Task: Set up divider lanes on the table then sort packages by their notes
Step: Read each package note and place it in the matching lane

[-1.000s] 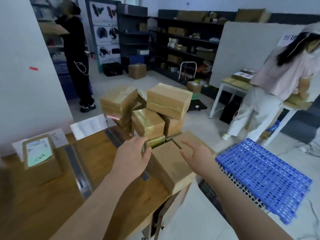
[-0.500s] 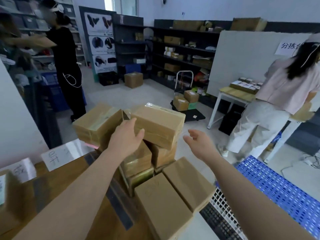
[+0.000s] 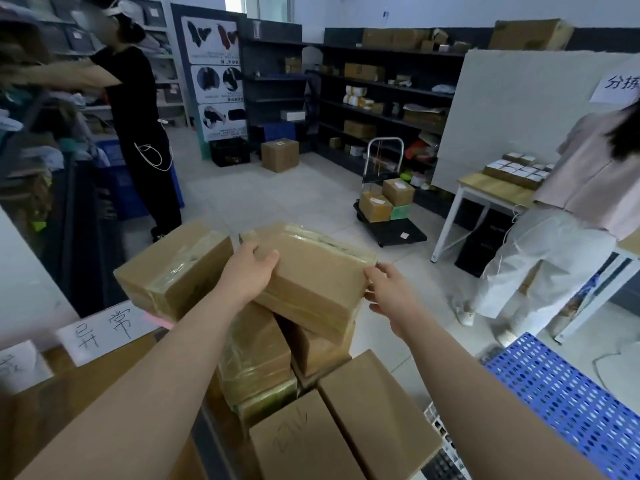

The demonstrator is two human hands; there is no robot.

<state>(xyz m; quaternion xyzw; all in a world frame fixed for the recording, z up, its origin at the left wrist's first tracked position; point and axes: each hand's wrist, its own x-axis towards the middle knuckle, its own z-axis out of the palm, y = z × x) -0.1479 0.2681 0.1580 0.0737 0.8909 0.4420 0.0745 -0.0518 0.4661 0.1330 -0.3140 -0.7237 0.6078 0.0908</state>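
Floor: black trolley (image 3: 401, 234) loaded with boxes; blue perforated pallet (image 3: 571, 403) lower right; dark shelving (image 3: 388, 85) against rear wall.

My wooden table (image 3: 86, 414) in a stockroom: a handwritten paper sign (image 3: 100, 329) lies at its far side, a second sign (image 3: 17, 367) just left of it; a dark divider strip (image 3: 214, 445) crosses the top; right of the strip rises a stack of taped boxes (image 3: 256, 362), its top box (image 3: 311, 282) tilted; two plain boxes (image 3: 377, 414) lie flat, side by side, nearest me.
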